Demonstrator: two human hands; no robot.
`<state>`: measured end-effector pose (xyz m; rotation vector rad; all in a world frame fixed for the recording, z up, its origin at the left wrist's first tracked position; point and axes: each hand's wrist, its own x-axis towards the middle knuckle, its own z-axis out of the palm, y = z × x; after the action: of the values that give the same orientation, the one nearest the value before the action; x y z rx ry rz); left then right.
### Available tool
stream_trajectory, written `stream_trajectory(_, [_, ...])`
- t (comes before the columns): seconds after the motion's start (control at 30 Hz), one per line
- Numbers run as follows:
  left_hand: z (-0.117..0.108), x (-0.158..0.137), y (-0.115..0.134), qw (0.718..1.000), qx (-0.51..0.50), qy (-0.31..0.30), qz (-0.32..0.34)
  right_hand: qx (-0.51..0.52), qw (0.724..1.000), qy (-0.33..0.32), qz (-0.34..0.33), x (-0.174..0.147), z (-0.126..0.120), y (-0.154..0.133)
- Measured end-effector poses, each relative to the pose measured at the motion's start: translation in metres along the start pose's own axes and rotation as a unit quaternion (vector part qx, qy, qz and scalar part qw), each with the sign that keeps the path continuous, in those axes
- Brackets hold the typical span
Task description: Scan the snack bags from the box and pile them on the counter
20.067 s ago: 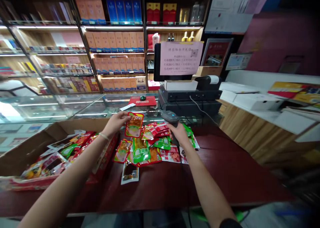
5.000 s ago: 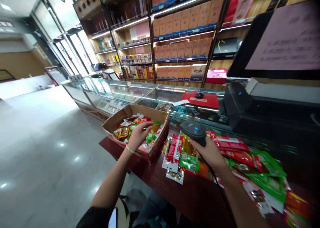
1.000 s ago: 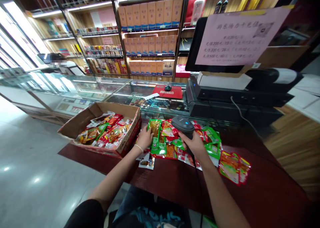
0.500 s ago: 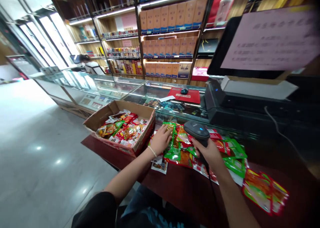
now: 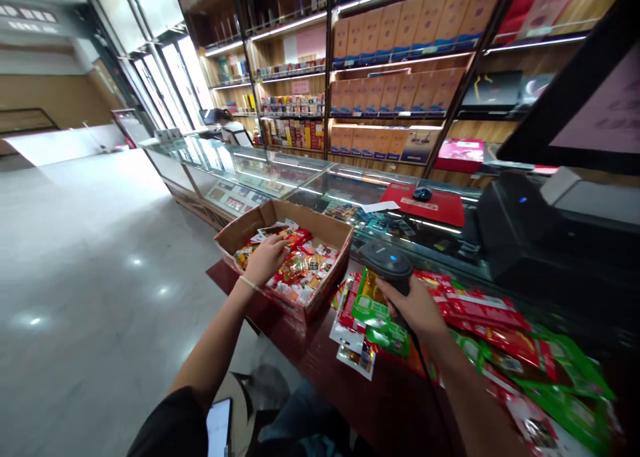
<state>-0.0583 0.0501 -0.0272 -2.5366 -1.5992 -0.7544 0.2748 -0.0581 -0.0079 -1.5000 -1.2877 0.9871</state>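
My left hand (image 5: pixel 267 257) is inside the open cardboard box (image 5: pixel 330 228), palm down, fingers loosely extended over the red, white and orange snack packets (image 5: pixel 303 270); I cannot tell whether it has hold of one. The packets lie jumbled below the box's far and right walls. My right hand (image 5: pixel 415 303) is closed around the grip of a black barcode scanner (image 5: pixel 387 263), its blue light lit, above more snack packets (image 5: pixel 493 317) spread in a red and green pile on the dark red table (image 5: pixel 300 343). The box sits near the table's left end, with the glass display counter (image 5: pixel 285 167) behind. A narrow gap separates box and pile, and a strip of tabletop runs between the pile and the front edge. The scanner's cable (image 5: pixel 427 370) trails beside my right forearm.
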Motion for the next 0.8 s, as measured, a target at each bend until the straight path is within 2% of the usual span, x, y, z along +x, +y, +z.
stream_trajectory(0.1, [0.003,-0.002,-0.03,0.999,0.023,-0.032,-0.033,-0.031,0.999,-0.004,-0.018,0.016,0.019,-0.007])
stream_trajectory(0.2, [0.009,0.009,-0.045,0.995,0.039,-0.082,-0.046,-0.058,0.997,0.003,-0.057,0.033,0.035,-0.009])
stream_trajectory(0.33, [0.028,0.048,-0.055,0.975,0.021,-0.219,-0.038,-0.063,0.993,0.02,-0.099,0.054,0.05,-0.005])
stream_trajectory(0.47, [0.06,0.087,-0.06,0.945,0.024,-0.323,-0.041,-0.067,0.993,0.029,-0.092,0.066,0.058,0.003])
stream_trajectory(0.63, [0.094,0.103,-0.062,0.926,0.105,-0.356,-0.066,-0.055,0.996,0.017,-0.074,0.077,0.057,0.016])
stream_trajectory(0.8, [0.099,0.103,-0.066,0.925,0.11,-0.349,-0.106,-0.044,0.996,0.029,-0.078,0.083,0.053,0.024])
